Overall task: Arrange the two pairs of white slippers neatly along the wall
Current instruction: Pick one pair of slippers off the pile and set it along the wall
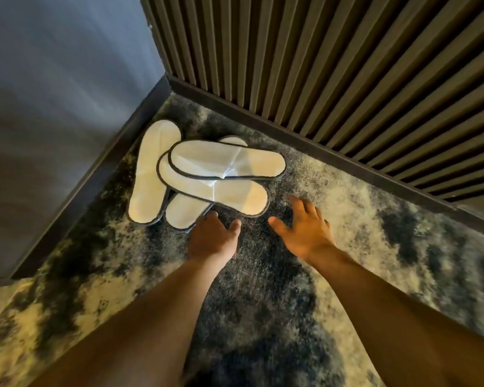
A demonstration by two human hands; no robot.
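Place: a room corner, where a smooth grey wall [53, 93] is meeting a ribbed brown wall [333, 60].
Floor: a blotchy carpet [263, 289] in dark blue and pale yellow is covering all of it.
Slippers: four white slippers with dark edges are lying in a messy pile in the corner, crossing over each other.
Top slipper [227, 160]: it is lying sideways on top of the pile, with its long side facing the ribbed wall.
Second slipper [215, 191]: it is sitting just under the top one, slanting down to the right.
Left slipper [151, 171]: it is lying flat on the carpet, right beside the grey wall's dark baseboard [95, 174].
Bottom slipper [183, 212]: it is mostly hiding under the others, with one end poking out near the left hand.
Left hand [213, 238]: it is reaching to the pile, fingers loosely spread, holding nothing. Its fingertips are right at the bottom slipper's edge; I cannot tell if they are touching.
Right hand [305, 227]: it is hovering over the carpet just right of the pile, fingers spread wide, holding nothing.
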